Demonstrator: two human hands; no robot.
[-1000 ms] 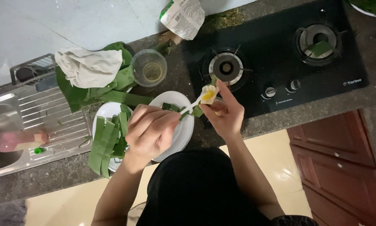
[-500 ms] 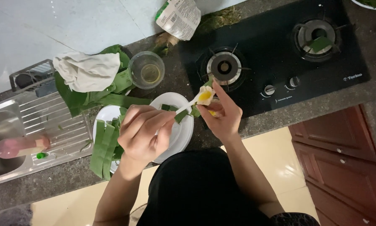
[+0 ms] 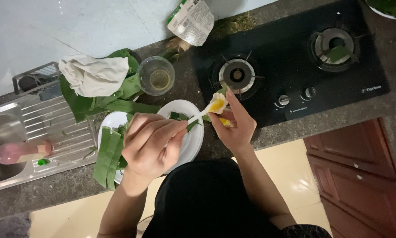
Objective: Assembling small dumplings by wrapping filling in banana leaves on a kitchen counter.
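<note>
My left hand (image 3: 150, 144) is closed around the handle of a white spoon (image 3: 209, 109), over a white plate (image 3: 193, 142). The spoon's bowl carries yellow filling and rests against my right hand (image 3: 234, 123). That hand is cupped at the counter's front edge, beside the black gas hob (image 3: 295, 57), and holds a small piece of green leaf with yellow filling (image 3: 224, 122) in it. Strips of green leaf (image 3: 107, 156) lie on a second white plate (image 3: 110, 121) to the left.
A clear glass bowl (image 3: 156, 76) with a little oil stands behind the plates. A white cloth (image 3: 93, 75) lies on banana leaves. A steel sink (image 3: 4, 141) with a pink bottle (image 3: 17, 152) is at far left. A plastic packet (image 3: 191, 20) lies by the wall.
Both hands stay together over the plate's edge; the spoon keeps touching the leaf in my right hand. The view shifted slightly.
</note>
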